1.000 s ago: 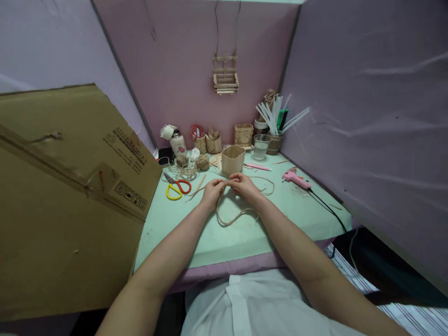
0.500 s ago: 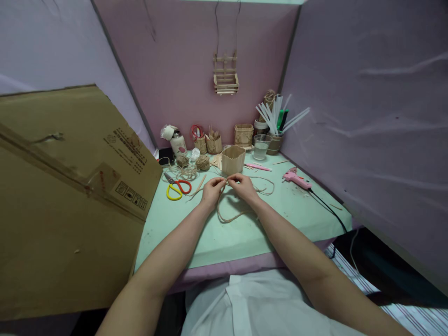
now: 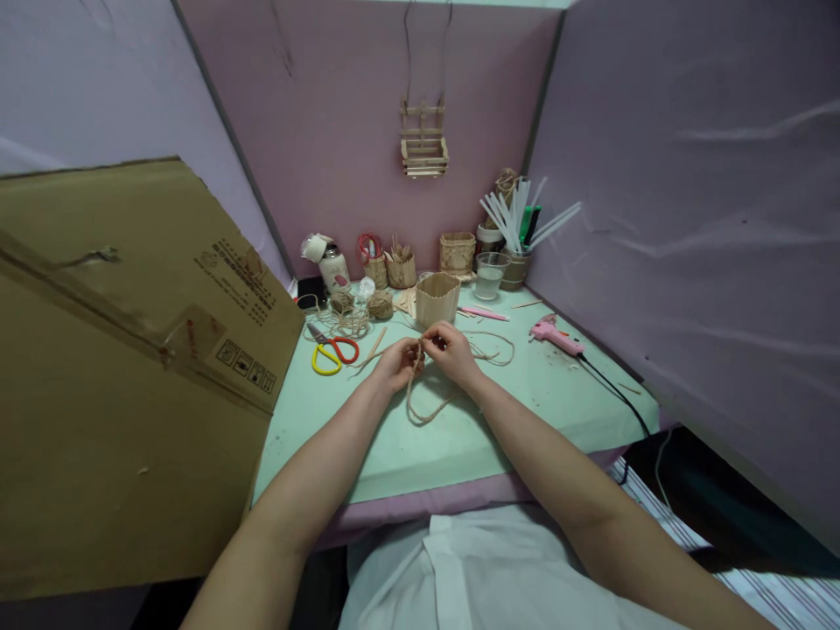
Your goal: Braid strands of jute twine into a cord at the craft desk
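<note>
A braided length of jute twine (image 3: pixel 425 418) loops down onto the table from between my hands. My left hand (image 3: pixel 397 363) is closed on the braid, with its fingers curled around it. Close against it, my right hand (image 3: pixel 451 354) pinches the twine at the upper end of the loop. Loose strands trail out to the right of my right hand and to the left of my left hand. Just beyond the hands stands a wooden-stick cup (image 3: pixel 437 302). Scissors (image 3: pixel 334 352) with one red and one yellow handle lie left of my left hand.
A pink glue gun (image 3: pixel 557 336) with a black cord lies at the right. Twine balls (image 3: pixel 380 304), a bottle (image 3: pixel 334 269), stick holders and a cup of water (image 3: pixel 489 278) line the back. A large cardboard box (image 3: pixel 150 385) stands along the left edge.
My left hand has turned and its fingers have curled further around the braid. My right hand has shifted slightly left, and the loop on the table has moved a little.
</note>
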`<state>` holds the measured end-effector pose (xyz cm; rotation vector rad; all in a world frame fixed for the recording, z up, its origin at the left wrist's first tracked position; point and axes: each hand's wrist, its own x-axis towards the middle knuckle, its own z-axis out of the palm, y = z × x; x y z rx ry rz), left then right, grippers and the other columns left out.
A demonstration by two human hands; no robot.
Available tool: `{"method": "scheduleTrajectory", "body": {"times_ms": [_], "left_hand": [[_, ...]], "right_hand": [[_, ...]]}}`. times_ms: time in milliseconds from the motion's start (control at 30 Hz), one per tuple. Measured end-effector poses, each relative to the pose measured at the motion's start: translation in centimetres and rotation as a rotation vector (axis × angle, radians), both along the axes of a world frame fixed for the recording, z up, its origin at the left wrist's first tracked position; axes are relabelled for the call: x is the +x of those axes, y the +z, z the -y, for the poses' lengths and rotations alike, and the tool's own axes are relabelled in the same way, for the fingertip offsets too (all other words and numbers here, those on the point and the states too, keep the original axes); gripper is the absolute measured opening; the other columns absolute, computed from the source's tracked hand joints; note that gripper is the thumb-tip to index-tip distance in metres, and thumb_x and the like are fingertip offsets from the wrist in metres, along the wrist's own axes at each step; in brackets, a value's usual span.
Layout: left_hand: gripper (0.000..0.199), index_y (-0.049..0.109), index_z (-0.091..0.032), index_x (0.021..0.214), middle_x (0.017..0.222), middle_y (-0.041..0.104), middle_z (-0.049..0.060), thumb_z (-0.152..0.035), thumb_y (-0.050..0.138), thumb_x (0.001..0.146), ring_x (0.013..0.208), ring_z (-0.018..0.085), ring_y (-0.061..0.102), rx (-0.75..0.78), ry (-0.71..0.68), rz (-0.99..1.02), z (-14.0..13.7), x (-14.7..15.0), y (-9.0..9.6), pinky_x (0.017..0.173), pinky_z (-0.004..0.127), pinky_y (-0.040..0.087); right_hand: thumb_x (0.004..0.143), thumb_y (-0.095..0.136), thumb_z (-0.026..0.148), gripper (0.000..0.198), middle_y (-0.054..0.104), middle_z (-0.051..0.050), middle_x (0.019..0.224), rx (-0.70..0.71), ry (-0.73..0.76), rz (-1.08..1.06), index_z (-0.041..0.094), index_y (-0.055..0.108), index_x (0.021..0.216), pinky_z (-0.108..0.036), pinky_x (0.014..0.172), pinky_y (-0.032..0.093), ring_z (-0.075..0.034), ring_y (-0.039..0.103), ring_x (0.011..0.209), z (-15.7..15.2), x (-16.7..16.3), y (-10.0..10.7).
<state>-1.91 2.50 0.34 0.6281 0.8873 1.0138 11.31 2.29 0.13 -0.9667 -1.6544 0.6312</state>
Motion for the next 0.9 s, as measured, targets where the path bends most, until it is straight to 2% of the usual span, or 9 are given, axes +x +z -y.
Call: {"method": "scheduleTrajectory", "body": {"times_ms": [33, 100, 233, 300, 367, 533, 633, 733, 900], "left_hand": [[0.011, 0.051, -0.015, 0.058, 0.051, 0.045, -0.002, -0.018, 0.060, 0.062, 0.047, 0.006, 0.041, -0.035, -0.029, 0.027, -0.1, -0.1, 0.0, 0.047, 0.021, 0.034], [0.011, 0.052, -0.014, 0.060, 0.052, 0.046, -0.002, -0.019, 0.062, 0.062, 0.048, 0.006, 0.041, -0.009, -0.020, 0.034, 0.0, -0.2, 0.0, 0.047, 0.020, 0.035], [0.017, 0.057, -0.014, 0.067, 0.061, 0.051, -0.002, -0.024, 0.070, 0.061, 0.054, 0.006, 0.044, 0.250, 0.151, -0.139, 0.5, 0.2, -0.1, 0.047, 0.016, 0.031], [0.020, 0.058, -0.014, 0.070, 0.065, 0.054, -0.001, -0.027, 0.072, 0.061, 0.058, 0.006, 0.046, 0.341, 0.193, -0.227, 0.7, 0.5, -0.2, 0.048, 0.015, 0.031], [0.023, 0.058, -0.014, 0.071, 0.067, 0.055, -0.001, -0.030, 0.072, 0.063, 0.060, 0.007, 0.049, 0.345, 0.179, -0.237, 0.8, 0.6, -0.2, 0.050, 0.016, 0.034], [0.028, 0.059, -0.013, 0.077, 0.067, 0.058, 0.002, -0.038, 0.069, 0.068, 0.056, 0.008, 0.051, 0.212, -0.026, -0.124, 0.8, 0.6, -0.2, 0.052, 0.020, 0.039], [0.024, 0.059, -0.013, 0.074, 0.062, 0.056, 0.000, -0.034, 0.070, 0.068, 0.050, 0.006, 0.046, 0.292, -0.004, -0.205, 0.9, 0.7, -0.3, 0.049, 0.018, 0.034], [0.019, 0.060, -0.013, 0.070, 0.058, 0.056, -0.001, -0.030, 0.067, 0.068, 0.049, 0.006, 0.045, 0.398, 0.058, -0.375, 0.9, 0.7, -0.5, 0.049, 0.019, 0.032], [0.012, 0.064, -0.015, 0.066, 0.053, 0.057, -0.001, -0.027, 0.064, 0.068, 0.049, 0.009, 0.044, 0.550, 0.051, -0.615, 0.7, 0.9, -1.1, 0.050, 0.021, 0.032]], "right_hand": [[0.075, 0.055, 0.028, 0.010, 0.056, -0.002, 0.077, 0.002, 0.014, -0.005, 0.021, 0.060, 0.070, -0.027, 0.067, 0.040, -0.014, 0.049, 0.070, 0.1, 0.0, 0.1], [0.075, 0.055, 0.028, 0.010, 0.056, -0.002, 0.077, -0.008, 0.022, -0.020, 0.021, 0.060, 0.070, -0.027, 0.067, 0.040, -0.014, 0.050, 0.071, 0.2, 0.0, 0.2], [0.072, 0.057, 0.031, 0.012, 0.058, -0.001, 0.074, -0.110, -0.004, -0.057, 0.020, 0.060, 0.070, -0.027, 0.067, 0.041, -0.014, 0.051, 0.069, -0.2, 0.0, 0.2], [0.071, 0.058, 0.033, 0.015, 0.059, -0.001, 0.071, -0.185, 0.002, -0.083, 0.019, 0.061, 0.070, -0.027, 0.068, 0.041, -0.014, 0.052, 0.068, -0.5, 0.1, -0.1], [0.071, 0.059, 0.037, 0.018, 0.061, -0.001, 0.070, -0.245, 0.025, -0.130, 0.019, 0.062, 0.071, -0.027, 0.067, 0.041, -0.014, 0.052, 0.067, -0.9, 0.2, -0.4], [0.067, 0.063, 0.041, 0.023, 0.061, 0.000, 0.069, -0.299, 0.043, -0.253, 0.019, 0.061, 0.072, -0.026, 0.064, 0.043, -0.013, 0.053, 0.067, -1.5, 0.5, -1.0], [0.066, 0.064, 0.042, 0.025, 0.060, 0.000, 0.067, -0.327, 0.049, -0.261, 0.018, 0.062, 0.073, -0.025, 0.061, 0.042, -0.013, 0.052, 0.064, -1.3, 0.5, -0.8], [0.066, 0.063, 0.043, 0.025, 0.057, 0.001, 0.062, -0.372, 0.026, -0.248, 0.019, 0.061, 0.071, -0.024, 0.057, 0.039, -0.013, 0.050, 0.061, -1.0, 0.4, -0.5], [0.067, 0.059, 0.041, 0.022, 0.052, 0.002, 0.058, -0.363, -0.091, -0.220, 0.019, 0.056, 0.065, -0.024, 0.055, 0.036, -0.013, 0.047, 0.060, -1.2, 0.4, -0.9]]}}
